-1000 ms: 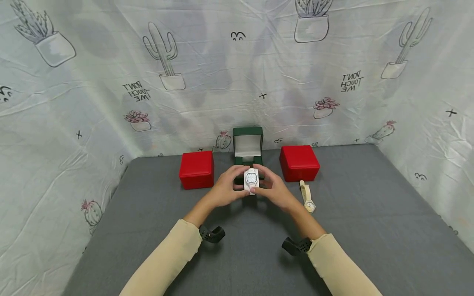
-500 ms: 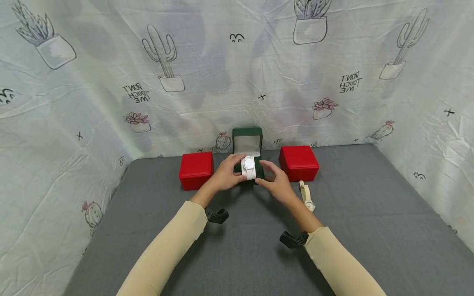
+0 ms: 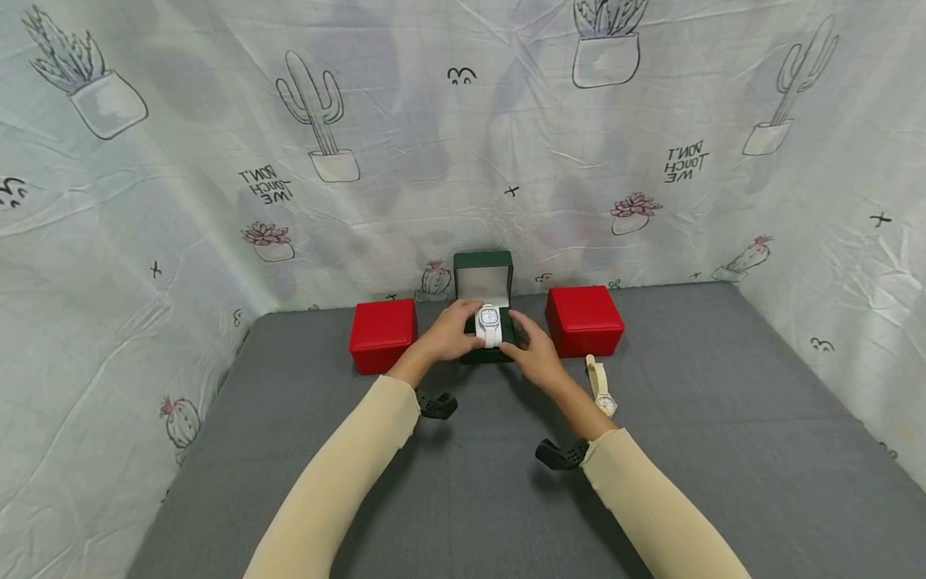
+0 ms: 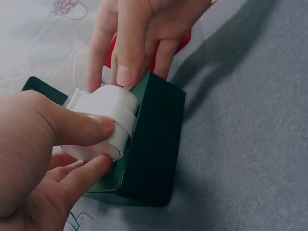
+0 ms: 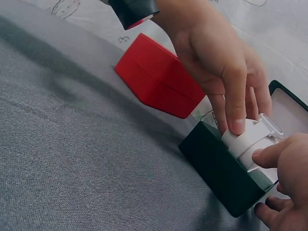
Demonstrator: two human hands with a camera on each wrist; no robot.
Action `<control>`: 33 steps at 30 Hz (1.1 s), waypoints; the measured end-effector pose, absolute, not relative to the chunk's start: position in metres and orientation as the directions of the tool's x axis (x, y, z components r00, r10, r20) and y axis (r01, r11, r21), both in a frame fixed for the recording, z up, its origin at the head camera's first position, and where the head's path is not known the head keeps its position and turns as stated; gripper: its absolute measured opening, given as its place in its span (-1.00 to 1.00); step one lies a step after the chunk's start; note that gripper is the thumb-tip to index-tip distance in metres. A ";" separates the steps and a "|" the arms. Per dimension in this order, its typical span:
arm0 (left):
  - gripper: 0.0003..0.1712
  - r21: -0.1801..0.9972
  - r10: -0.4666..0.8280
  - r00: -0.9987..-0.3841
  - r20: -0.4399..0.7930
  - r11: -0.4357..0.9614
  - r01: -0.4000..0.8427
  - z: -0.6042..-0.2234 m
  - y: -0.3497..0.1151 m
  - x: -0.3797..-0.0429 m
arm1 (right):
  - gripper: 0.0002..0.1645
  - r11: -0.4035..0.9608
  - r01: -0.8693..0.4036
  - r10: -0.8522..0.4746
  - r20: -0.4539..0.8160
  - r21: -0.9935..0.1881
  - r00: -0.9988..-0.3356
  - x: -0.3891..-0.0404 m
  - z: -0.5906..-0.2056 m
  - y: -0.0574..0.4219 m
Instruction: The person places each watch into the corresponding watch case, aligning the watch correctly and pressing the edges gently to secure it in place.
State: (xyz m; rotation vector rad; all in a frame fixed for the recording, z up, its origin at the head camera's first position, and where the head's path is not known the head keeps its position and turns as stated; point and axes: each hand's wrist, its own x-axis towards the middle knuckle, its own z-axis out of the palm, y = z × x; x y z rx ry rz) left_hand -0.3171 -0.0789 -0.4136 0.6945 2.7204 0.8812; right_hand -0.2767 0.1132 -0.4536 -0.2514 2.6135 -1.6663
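A white wristwatch (image 3: 489,317) is wrapped round a white cushion (image 4: 111,98) in the mouth of an open green watch box (image 4: 156,144). My left hand (image 3: 450,331) pinches the cushion with the watch between thumb and fingers; in the left wrist view its thumb (image 4: 98,129) lies along the side. My right hand (image 3: 537,351) is at the box's right side, fingers loosely spread, with its thumb (image 5: 262,158) at the cushion's end in the right wrist view. The cushion's underside is hidden inside the box.
Red boxes stand on either side, one left (image 3: 383,331) and one right (image 3: 584,320), both closed. A cream-strapped watch (image 3: 602,388) lies on the grey tabletop (image 3: 463,498) in front of the right one. A printed cloth (image 3: 405,217) hangs close behind.
The white watch on its cushion has moved away from me and down into the green box's mouth, carried by my left hand. My right hand has let go of it and shifted to the box's side.
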 end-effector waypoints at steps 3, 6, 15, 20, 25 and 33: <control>-0.20 0.578 0.494 -0.868 -0.053 0.724 0.377 -0.414 -0.078 -0.320 | -0.25 0.432 -0.107 -0.152 0.044 -0.895 -0.987 -0.279 -0.454 0.112; -0.20 0.555 0.504 -0.861 -0.072 0.737 0.385 -0.414 -0.077 -0.322 | -0.27 0.452 -0.090 -0.142 0.028 -0.887 -0.989 -0.280 -0.455 0.111; -0.20 0.534 0.472 -0.874 -0.119 0.772 0.344 -0.421 -0.079 -0.323 | -0.28 0.427 -0.053 -0.140 -0.008 -0.903 -0.990 -0.279 -0.459 0.110; -0.20 0.588 0.404 -0.905 -0.130 0.767 0.258 -0.425 -0.079 -0.323 | -0.26 0.377 -0.048 -0.152 -0.011 -0.925 -0.988 -0.280 -0.461 0.110; -0.29 0.648 0.319 -0.946 -0.065 0.734 0.203 -0.429 -0.077 -0.323 | -0.26 0.325 -0.040 -0.158 -0.013 -0.945 -0.987 -0.280 -0.462 0.109; -0.28 0.687 0.275 -0.955 -0.108 0.715 0.128 -0.431 -0.076 -0.317 | -0.25 0.305 -0.009 -0.157 -0.041 -0.952 -0.987 -0.280 -0.467 0.112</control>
